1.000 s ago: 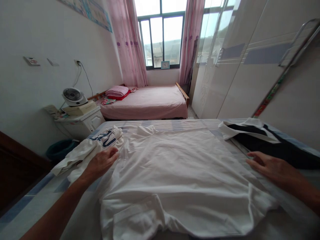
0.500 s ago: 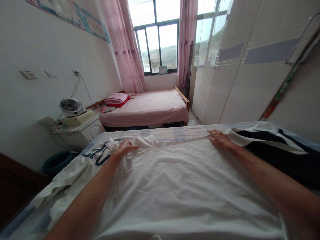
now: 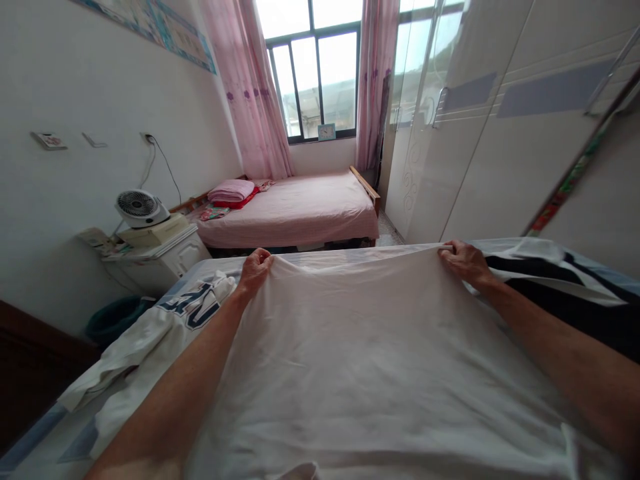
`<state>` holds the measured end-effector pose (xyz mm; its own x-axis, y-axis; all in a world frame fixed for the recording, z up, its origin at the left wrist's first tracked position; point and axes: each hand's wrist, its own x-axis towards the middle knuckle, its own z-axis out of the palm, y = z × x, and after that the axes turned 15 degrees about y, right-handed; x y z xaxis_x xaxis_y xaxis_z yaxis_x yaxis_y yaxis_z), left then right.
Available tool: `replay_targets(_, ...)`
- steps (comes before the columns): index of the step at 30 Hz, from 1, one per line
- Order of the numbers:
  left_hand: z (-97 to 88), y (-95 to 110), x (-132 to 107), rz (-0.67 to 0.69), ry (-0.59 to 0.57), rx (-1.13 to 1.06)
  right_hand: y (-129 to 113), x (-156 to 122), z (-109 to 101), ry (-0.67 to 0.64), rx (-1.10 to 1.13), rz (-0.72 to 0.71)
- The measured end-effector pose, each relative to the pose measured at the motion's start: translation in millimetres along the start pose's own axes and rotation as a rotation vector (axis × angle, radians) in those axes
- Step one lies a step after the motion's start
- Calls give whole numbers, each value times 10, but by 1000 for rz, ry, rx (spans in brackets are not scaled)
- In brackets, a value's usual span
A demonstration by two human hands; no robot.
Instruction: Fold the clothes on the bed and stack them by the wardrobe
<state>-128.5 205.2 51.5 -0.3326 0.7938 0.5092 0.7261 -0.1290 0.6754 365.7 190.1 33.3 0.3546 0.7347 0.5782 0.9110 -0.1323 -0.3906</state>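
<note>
A white garment [image 3: 360, 340], its exact kind unclear, spreads toward me over the near bed. My left hand [image 3: 257, 268] is closed on its far left corner. On the far right corner, my right hand [image 3: 463, 262] pinches the cloth. Between both hands the far edge is lifted and drawn fairly taut, sagging a little near the left. Left of my left forearm lies a white garment with dark letters [image 3: 193, 303]. Beyond my right hand rests a black and white garment [image 3: 565, 293].
The near bed has a blue and white sheet [image 3: 205, 270]. Ahead stands another bed with a pink sheet [image 3: 300, 207] below a window. A fan [image 3: 143, 208] sits on a white cabinet [image 3: 185, 257] at left, above a green bin [image 3: 117, 320]. White wardrobes [image 3: 450, 153] line the right.
Both hands have closed on the white garment's far corners and raised that edge. The right hand has moved outward to the right, and the cloth is smoother and tighter.
</note>
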Motion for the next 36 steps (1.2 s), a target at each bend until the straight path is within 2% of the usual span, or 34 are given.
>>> replay_targets(2,86,17,33,31,24,113,-2,36,-8,-10,-48,47)
replay_targets(9,271,-11,-22,-21,-65,383,53,-32,205,-154,-138,64)
replay_targets(13,389,69,33,36,-164,405,50,-44,255,-172,-186,53)
replay_targets(17,569,171,51,34,-277,420,23,-31,224,-188,-187,38)
replay_targets(22,650,296,5,48,-330,406,28,-38,195,-180,-158,29)
replay_targets(24,597,334,0,95,-286,373,31,-40,188,-147,-132,29)
replay_targets(30,426,249,14,232,44,170,7,-67,208,-65,-98,39)
replay_targets(33,470,163,-6,242,106,148,0,-88,254,-41,-88,36)
replay_targets(36,574,136,-28,303,141,224,3,-85,287,-22,-124,68)
